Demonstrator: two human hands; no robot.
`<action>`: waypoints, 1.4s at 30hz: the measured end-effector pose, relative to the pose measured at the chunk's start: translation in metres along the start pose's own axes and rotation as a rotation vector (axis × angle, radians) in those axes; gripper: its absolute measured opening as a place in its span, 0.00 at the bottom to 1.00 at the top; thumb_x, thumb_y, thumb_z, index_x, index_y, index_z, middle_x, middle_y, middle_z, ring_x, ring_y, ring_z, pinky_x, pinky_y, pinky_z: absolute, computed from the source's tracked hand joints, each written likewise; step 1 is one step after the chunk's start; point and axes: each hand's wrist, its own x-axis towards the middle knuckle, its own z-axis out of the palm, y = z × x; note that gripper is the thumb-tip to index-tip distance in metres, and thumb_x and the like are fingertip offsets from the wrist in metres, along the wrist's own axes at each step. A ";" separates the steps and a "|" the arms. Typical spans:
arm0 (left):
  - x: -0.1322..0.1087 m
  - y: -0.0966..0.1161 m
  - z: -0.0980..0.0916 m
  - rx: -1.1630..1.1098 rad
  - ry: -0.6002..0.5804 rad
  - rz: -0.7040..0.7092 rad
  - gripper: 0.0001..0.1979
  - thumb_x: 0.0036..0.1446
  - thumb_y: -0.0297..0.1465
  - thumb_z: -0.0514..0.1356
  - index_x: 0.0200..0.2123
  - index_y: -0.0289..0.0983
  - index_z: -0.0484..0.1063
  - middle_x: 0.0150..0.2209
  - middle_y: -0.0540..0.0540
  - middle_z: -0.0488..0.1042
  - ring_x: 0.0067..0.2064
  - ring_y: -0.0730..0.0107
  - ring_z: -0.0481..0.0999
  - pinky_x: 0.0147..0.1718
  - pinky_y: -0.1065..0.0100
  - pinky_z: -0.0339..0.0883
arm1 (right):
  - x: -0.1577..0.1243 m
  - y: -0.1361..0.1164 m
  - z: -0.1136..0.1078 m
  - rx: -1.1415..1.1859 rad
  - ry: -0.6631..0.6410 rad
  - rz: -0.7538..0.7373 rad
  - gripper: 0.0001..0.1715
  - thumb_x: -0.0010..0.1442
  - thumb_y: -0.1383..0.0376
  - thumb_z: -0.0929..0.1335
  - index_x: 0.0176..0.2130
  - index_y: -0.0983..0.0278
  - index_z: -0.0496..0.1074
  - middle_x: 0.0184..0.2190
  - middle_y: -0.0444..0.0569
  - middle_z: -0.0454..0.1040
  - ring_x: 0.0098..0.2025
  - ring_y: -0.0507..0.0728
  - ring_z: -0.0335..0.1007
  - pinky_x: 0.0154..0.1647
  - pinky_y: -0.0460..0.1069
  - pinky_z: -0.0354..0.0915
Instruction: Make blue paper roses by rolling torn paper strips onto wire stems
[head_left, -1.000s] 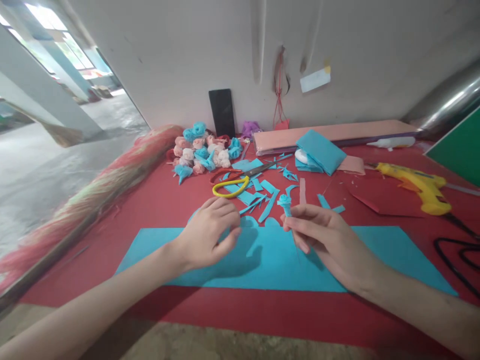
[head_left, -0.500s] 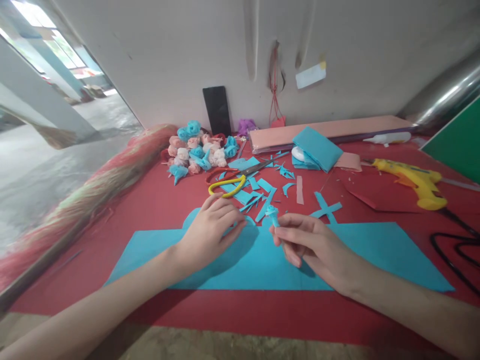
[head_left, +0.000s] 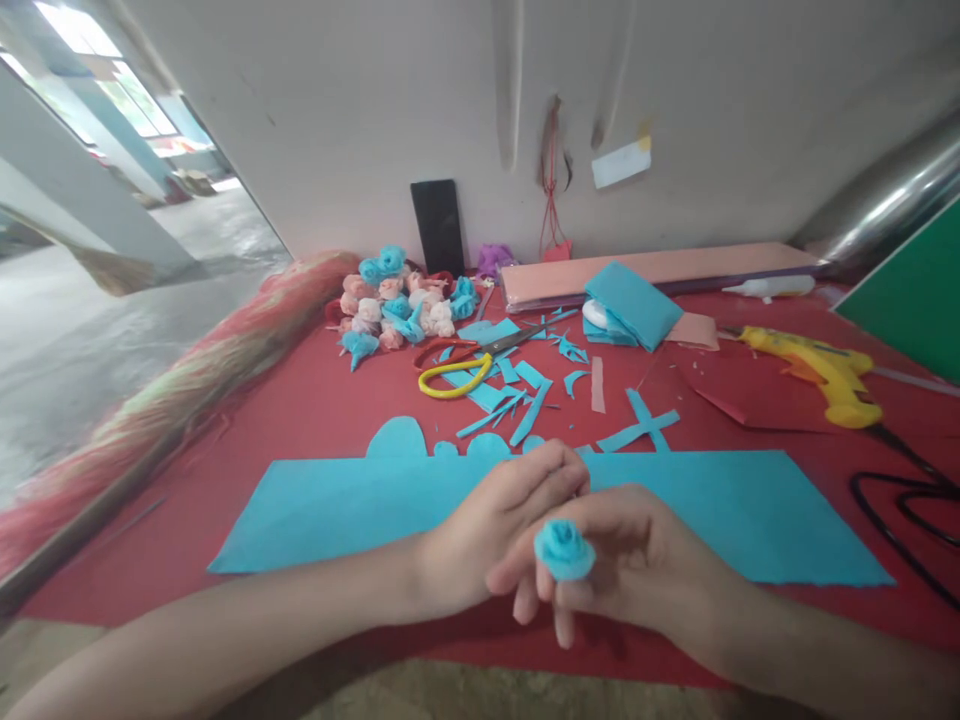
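Note:
A small blue crepe-paper rose (head_left: pixel 564 550) faces up toward me, held between the thumb and fingers of my right hand (head_left: pixel 637 560). Its stem is hidden beneath the bloom. My left hand (head_left: pixel 495 530) is up against the right one, its back toward me. The fingertips of that hand disappear behind my right hand, so their grip does not show. Below both hands lies a long blue crepe-paper sheet (head_left: pixel 337 510), with rounded blue petal pieces (head_left: pixel 397 440) along its far edge.
Scissors (head_left: pixel 457 375) with red and yellow handles lie among blue paper scraps (head_left: pixel 532 410). Finished paper roses (head_left: pixel 394 300) are heaped at back left near a black phone (head_left: pixel 437 225). A yellow glue gun (head_left: pixel 817 370) with a black cord rests at right, near folded blue paper (head_left: pixel 634 305).
My right hand has brought the rose nearer to me and tipped its bloom upward. My left hand has moved right, from over the sheet to against my right hand.

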 end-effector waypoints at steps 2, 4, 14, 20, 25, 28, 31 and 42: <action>0.004 -0.002 0.003 -0.091 0.023 -0.043 0.13 0.62 0.40 0.48 0.30 0.39 0.57 0.24 0.54 0.56 0.23 0.79 0.59 0.18 0.78 0.55 | 0.002 -0.003 0.001 0.058 0.017 -0.008 0.04 0.55 0.63 0.72 0.32 0.58 0.81 0.27 0.43 0.78 0.28 0.46 0.73 0.28 0.39 0.69; 0.007 -0.005 0.005 -0.147 0.035 -0.069 0.10 0.61 0.37 0.50 0.29 0.38 0.57 0.25 0.54 0.56 0.24 0.80 0.59 0.19 0.79 0.56 | 0.003 -0.006 0.001 0.067 0.047 0.004 0.04 0.54 0.62 0.73 0.29 0.59 0.80 0.26 0.44 0.78 0.28 0.47 0.74 0.28 0.39 0.69; 0.001 -0.012 0.003 -0.179 -0.056 -0.094 0.07 0.55 0.29 0.56 0.39 0.39 0.62 0.21 0.58 0.61 0.19 0.81 0.63 0.16 0.81 0.56 | 0.000 -0.001 -0.003 0.087 0.071 0.003 0.04 0.55 0.63 0.72 0.30 0.58 0.81 0.28 0.44 0.80 0.32 0.49 0.78 0.31 0.40 0.70; 0.002 -0.014 0.004 -0.185 -0.118 -0.043 0.11 0.60 0.32 0.49 0.46 0.39 0.62 0.24 0.57 0.59 0.14 0.86 0.57 0.14 0.79 0.63 | 0.001 -0.006 -0.005 0.033 0.054 -0.002 0.08 0.56 0.60 0.72 0.29 0.60 0.80 0.25 0.44 0.78 0.31 0.51 0.77 0.33 0.43 0.69; 0.002 -0.021 0.003 -0.110 -0.165 0.021 0.21 0.55 0.30 0.53 0.53 0.41 0.60 0.28 0.54 0.65 0.18 0.83 0.65 0.18 0.78 0.66 | 0.000 -0.004 -0.006 0.060 0.057 -0.026 0.06 0.55 0.62 0.73 0.27 0.60 0.80 0.34 0.44 0.76 0.28 0.48 0.76 0.31 0.42 0.69; 0.001 -0.019 0.002 -0.036 -0.134 0.056 0.23 0.51 0.27 0.51 0.53 0.40 0.59 0.39 0.49 0.67 0.20 0.84 0.66 0.17 0.78 0.63 | -0.001 -0.005 -0.006 0.047 0.075 -0.021 0.06 0.54 0.61 0.73 0.28 0.59 0.80 0.34 0.44 0.77 0.30 0.49 0.75 0.33 0.43 0.70; 0.001 -0.013 0.002 0.043 -0.108 0.113 0.13 0.50 0.26 0.48 0.40 0.38 0.61 0.38 0.50 0.65 0.21 0.83 0.65 0.17 0.77 0.62 | 0.000 -0.007 -0.007 0.043 0.084 -0.003 0.07 0.56 0.59 0.72 0.30 0.57 0.80 0.32 0.44 0.79 0.33 0.51 0.76 0.36 0.44 0.71; 0.002 -0.014 -0.002 0.489 -0.038 0.264 0.04 0.58 0.27 0.47 0.33 0.37 0.60 0.33 0.46 0.69 0.37 0.65 0.69 0.38 0.63 0.67 | 0.010 -0.012 -0.023 0.119 0.235 -0.130 0.08 0.58 0.62 0.70 0.29 0.58 0.79 0.37 0.47 0.80 0.39 0.53 0.76 0.41 0.47 0.69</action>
